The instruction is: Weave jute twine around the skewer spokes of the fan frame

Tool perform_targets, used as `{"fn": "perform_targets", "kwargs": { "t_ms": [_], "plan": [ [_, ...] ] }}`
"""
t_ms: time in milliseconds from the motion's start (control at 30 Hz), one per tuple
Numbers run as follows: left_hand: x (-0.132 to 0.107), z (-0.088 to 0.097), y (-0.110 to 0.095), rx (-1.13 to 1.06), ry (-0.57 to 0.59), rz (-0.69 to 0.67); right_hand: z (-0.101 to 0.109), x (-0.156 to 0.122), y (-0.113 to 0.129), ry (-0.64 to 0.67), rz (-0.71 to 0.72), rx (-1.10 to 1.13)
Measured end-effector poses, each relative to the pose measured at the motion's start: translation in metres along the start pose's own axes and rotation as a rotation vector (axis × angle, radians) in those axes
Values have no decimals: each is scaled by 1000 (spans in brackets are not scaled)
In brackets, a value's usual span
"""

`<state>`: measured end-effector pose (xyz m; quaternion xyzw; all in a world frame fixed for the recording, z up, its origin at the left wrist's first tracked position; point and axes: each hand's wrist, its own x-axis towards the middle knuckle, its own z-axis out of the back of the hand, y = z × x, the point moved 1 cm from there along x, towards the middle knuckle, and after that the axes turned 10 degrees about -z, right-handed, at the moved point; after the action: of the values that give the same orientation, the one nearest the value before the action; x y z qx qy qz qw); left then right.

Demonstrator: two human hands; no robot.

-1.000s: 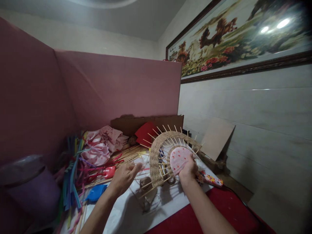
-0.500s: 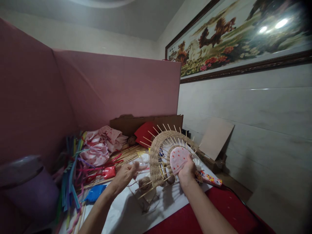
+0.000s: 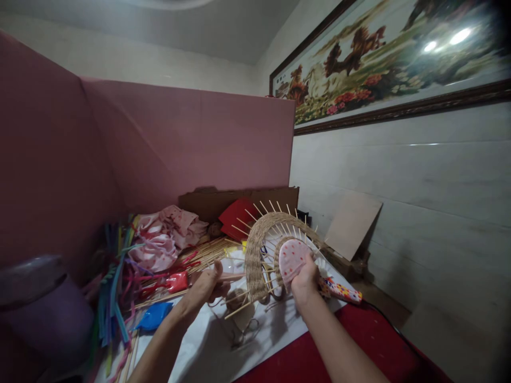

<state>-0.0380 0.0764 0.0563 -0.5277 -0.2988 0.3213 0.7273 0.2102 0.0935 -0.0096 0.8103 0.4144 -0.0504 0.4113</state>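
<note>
A half-round woven fan (image 3: 255, 250), made of brown twine on thin sticks with bare stick ends around the rim, is held up over the table. My right hand (image 3: 306, 279) grips it at the pink centre patch (image 3: 293, 259) with red dots, thumb on top. Beside the fan's left edge, my left hand (image 3: 207, 285) has curled lower fingers, a raised thumb and a finger reaching toward the woven band. A strand of brown twine (image 3: 210, 304) loops just below this hand; its grip on the strand is partly hidden. Behind the lower sticks sits a twine ball (image 3: 236, 300).
Left of the hands lie pink fabric (image 3: 159, 242), blue strips (image 3: 114, 298), a red packet (image 3: 176, 282), a blue packet (image 3: 156, 316) and thin sticks (image 3: 211, 247). A dotted handle-like object (image 3: 345, 291) with a cable lies at right. Cardboard (image 3: 239, 198) stands behind.
My left thumb has lifted and a finger now stretches toward the fan's edge. The fan has tilted slightly, and my right hand keeps its hold.
</note>
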Motion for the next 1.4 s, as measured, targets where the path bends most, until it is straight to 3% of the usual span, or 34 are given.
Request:
{"fn": "perform_targets", "kwargs": {
  "t_ms": [333,533,667,800,967,1200,1400],
  "plan": [
    [10,4,18,-73,76,22,4,9,5,-48,169,-7],
    [10,-1,20,-177,-83,118,2,3,14,-74,258,9],
    [13,-5,18,-137,-191,126,0,-4,22,-95,291,40],
    [16,-8,17,-50,-225,159,-4,-13,30,-66,313,64],
    [16,-13,13,132,-347,79,-7,-19,38,-58,354,82],
    [15,-13,12,117,-405,66,-7,-19,48,-62,483,92],
    [5,-29,-1,535,-476,-158,-7,-29,53,-26,527,95]
  ]
}}
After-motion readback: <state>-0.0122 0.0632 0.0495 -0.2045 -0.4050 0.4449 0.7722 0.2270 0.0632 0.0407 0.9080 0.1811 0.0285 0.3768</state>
